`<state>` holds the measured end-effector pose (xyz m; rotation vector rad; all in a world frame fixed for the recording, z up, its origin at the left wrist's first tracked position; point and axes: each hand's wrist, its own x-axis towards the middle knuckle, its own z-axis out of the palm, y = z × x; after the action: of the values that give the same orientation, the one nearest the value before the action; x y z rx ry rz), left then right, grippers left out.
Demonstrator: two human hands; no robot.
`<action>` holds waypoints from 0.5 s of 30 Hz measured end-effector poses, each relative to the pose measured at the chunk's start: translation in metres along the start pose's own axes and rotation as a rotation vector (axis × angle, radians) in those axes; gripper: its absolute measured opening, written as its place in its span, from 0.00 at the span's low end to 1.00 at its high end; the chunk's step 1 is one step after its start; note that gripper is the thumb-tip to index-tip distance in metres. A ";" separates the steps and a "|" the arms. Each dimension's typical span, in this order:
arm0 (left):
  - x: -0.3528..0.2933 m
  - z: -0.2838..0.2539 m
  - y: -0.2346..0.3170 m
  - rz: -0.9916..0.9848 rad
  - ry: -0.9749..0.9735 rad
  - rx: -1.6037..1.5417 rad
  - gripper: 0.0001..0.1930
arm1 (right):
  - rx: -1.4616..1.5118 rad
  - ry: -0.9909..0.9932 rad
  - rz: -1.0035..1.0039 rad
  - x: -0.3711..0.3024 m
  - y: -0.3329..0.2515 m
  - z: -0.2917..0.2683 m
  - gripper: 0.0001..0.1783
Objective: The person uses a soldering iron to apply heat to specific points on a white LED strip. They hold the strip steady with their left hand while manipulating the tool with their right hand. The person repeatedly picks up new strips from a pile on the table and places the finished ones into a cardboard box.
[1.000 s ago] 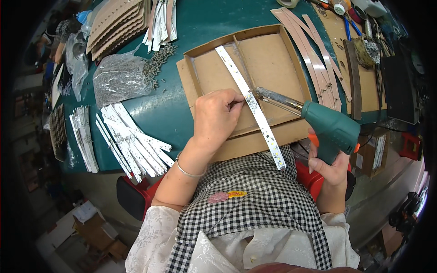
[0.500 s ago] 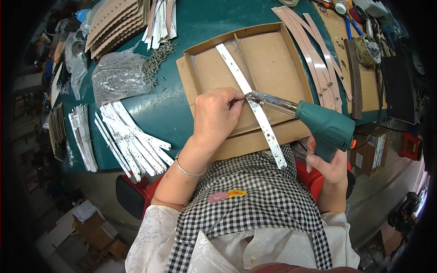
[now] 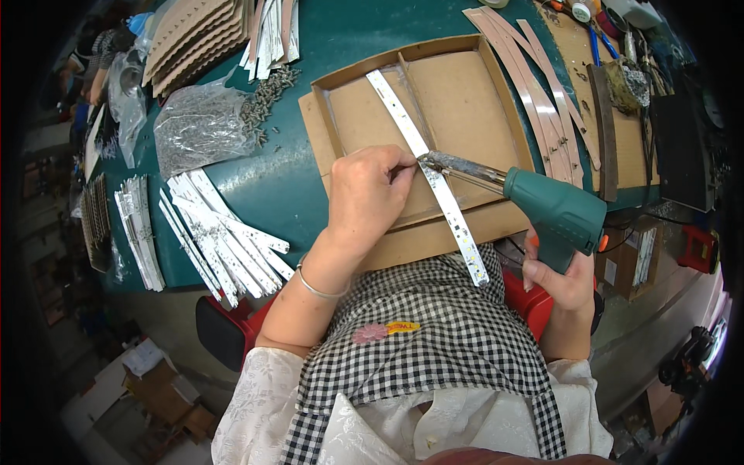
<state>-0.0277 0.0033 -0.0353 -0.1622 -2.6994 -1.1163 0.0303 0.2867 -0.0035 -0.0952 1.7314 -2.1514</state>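
Note:
A white LED strip board [image 3: 457, 221] lies slantwise across a shallow cardboard tray [image 3: 341, 261], its near end over the tray's front edge. My right hand [image 3: 559, 279] is closed round the handle of a green soldering gun [image 3: 555, 208]. The gun's metal tip touches or nearly touches the strip near its middle. My left hand [image 3: 369, 190] is closed in a pinch right beside the tip, at the strip's left edge. Whatever sits between those fingertips is hidden or too small to name.
Left on the green table [image 3: 341, 31] lie loose white strips [image 3: 225, 240], a bundle of strips [image 3: 139, 232], and a plastic bag [image 3: 203, 128] with small metal parts [image 3: 267, 101] spilling out. Curved copper-coloured strips [image 3: 535, 101] lie to the right. Stacked brown boards [image 3: 194, 39] stand far left.
Almost nothing differs. The view has shifted very slightly, while both hands, the soldering gun and the strip keep their places against one another.

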 end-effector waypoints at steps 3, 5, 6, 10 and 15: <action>0.000 0.000 0.000 0.000 0.001 0.000 0.05 | 0.011 0.010 0.028 -0.002 0.003 -0.003 0.28; 0.000 0.000 0.000 -0.002 -0.001 -0.005 0.05 | -0.021 0.010 0.043 -0.003 0.004 -0.005 0.30; 0.000 0.000 0.000 -0.003 -0.002 -0.008 0.05 | -0.053 0.010 0.050 -0.004 0.004 -0.005 0.33; -0.001 0.000 0.000 0.001 0.002 -0.005 0.05 | -0.033 0.052 0.031 -0.002 0.001 -0.004 0.36; -0.001 0.000 0.000 0.013 0.016 -0.016 0.05 | 0.118 0.096 -0.077 -0.001 0.001 -0.015 0.39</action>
<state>-0.0269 0.0036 -0.0355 -0.1721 -2.6720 -1.1313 0.0271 0.3004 -0.0073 -0.0289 1.6729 -2.3441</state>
